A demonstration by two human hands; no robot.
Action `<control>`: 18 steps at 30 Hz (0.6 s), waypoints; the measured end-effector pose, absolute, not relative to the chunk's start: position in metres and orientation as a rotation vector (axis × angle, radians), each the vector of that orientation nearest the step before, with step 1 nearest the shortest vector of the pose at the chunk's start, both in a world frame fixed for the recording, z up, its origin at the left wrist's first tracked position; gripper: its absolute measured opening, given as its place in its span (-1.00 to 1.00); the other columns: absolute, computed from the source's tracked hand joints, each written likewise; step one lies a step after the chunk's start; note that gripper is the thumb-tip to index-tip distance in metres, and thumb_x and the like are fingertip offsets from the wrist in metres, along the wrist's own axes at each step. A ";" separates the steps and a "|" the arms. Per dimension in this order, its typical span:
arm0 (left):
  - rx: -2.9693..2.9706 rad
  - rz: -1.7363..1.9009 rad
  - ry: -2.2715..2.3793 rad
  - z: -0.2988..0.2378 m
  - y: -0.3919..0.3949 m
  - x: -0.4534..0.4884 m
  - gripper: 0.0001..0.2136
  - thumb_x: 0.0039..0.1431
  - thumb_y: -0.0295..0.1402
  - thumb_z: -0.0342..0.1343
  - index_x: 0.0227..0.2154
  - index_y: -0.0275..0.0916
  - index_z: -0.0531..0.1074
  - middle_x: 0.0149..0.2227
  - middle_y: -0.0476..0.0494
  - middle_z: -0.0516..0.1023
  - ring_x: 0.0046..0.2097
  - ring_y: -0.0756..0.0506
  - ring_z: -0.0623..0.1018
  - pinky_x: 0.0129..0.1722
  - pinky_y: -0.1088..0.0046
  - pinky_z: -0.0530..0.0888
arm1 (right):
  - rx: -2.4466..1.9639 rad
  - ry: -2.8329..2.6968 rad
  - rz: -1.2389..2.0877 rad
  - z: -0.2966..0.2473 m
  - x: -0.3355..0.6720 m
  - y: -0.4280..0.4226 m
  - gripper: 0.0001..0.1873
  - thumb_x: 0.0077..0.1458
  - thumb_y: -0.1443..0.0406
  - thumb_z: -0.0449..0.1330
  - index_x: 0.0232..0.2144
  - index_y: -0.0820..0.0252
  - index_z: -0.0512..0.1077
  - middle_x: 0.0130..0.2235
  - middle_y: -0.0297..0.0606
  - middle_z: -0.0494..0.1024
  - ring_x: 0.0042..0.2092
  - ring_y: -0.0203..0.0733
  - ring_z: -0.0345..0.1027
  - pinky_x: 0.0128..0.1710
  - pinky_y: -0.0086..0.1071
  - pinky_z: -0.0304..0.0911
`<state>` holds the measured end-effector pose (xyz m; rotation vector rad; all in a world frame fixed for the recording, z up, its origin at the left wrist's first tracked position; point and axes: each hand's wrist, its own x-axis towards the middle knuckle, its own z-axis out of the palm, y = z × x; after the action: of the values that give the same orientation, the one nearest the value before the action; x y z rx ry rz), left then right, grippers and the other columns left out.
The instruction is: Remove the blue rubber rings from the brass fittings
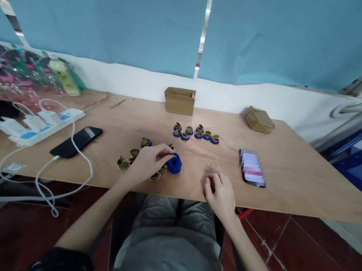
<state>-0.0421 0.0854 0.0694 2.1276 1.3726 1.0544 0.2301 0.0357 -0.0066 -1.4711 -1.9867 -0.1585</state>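
My left hand [149, 161] reaches over the tabletop with thumb and forefinger pinched on the upper edge of a blue ring in a small stack of blue rings [174, 165]. Around and partly beneath this hand lie several brass-coloured metal cups with raised lids [123, 162]. Farther back, several similar cups [207, 135] have blue rings around their bases. My right hand [220, 194] rests at the table's front with its fingers curled together; what they hold, if anything, is too small to tell. Thin wire-like loops [213, 162] lie just beyond its fingertips.
An open cardboard box [179, 101] and a brown paper-wrapped packet [260, 120] stand along the back. To the right lies a lit phone [252, 168]. On the left are a dark phone [76, 142], a power strip [46, 125], white cables and several clear bottles [23, 82].
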 end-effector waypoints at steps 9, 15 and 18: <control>2.375 0.782 1.500 0.057 0.114 -0.031 -0.90 0.13 -0.51 0.17 -0.38 -0.22 0.57 -0.38 -0.12 0.66 -0.35 -0.14 0.61 -0.24 0.34 0.50 | -1.474 -1.993 -0.173 -0.007 0.231 0.035 -0.82 0.33 0.29 0.02 -0.25 0.15 0.42 -0.25 -0.12 0.53 -0.20 0.02 0.38 -0.16 -0.17 0.26; 2.471 0.709 1.529 0.062 0.118 -0.028 -0.84 0.24 -0.50 0.08 -0.25 -0.27 0.57 -0.23 -0.23 0.62 -0.20 -0.19 0.60 -0.11 0.26 0.50 | -1.472 -2.001 -0.168 -0.006 0.230 0.035 -0.82 0.34 0.29 0.02 -0.24 0.17 0.42 -0.24 -0.11 0.53 -0.19 0.02 0.38 -0.16 -0.18 0.26; 2.519 0.632 1.518 0.075 0.141 -0.028 -0.82 0.29 -0.47 0.05 -0.18 -0.29 0.55 -0.20 -0.24 0.60 -0.12 -0.21 0.58 -0.02 0.21 0.50 | -1.478 -2.006 -0.183 -0.007 0.230 0.036 -0.82 0.34 0.29 0.02 -0.25 0.17 0.42 -0.24 -0.11 0.53 -0.19 0.02 0.38 -0.15 -0.18 0.26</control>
<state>-0.0275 0.1413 0.0748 2.5189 1.5183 0.6322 0.2299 0.0358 -0.0067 -1.4780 -2.0060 -0.1834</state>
